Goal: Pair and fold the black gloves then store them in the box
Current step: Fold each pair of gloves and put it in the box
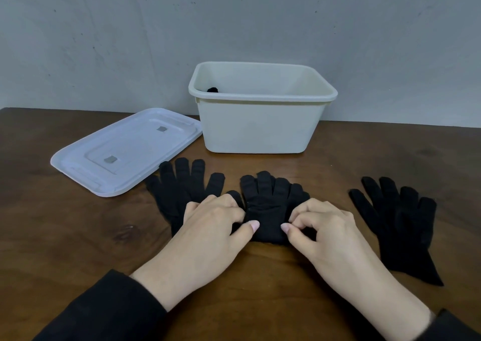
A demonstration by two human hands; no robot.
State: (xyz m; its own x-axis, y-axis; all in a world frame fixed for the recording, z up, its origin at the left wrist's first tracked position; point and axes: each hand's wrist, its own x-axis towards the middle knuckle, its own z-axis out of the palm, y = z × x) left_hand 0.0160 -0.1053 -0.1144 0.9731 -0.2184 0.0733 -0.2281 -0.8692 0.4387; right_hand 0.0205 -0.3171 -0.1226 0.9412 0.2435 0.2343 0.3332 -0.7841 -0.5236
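A black middle glove (268, 202) lies flat on a brown table (65, 236), fingers pointing away. The left hand (208, 231) pinches its left edge and the right hand (322, 231) pinches its right edge, fingers curled. A left glove (179, 184) lies just beside it, partly under the left hand; a right glove (400, 223) lies apart. Behind stands a cream box (260, 127) with something black (212, 90) inside. A clear lid (125, 153) lies left of the box.

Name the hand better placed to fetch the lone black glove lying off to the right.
Right hand: the lone black knit glove lies just beyond it, while the left hand would have to cross over.
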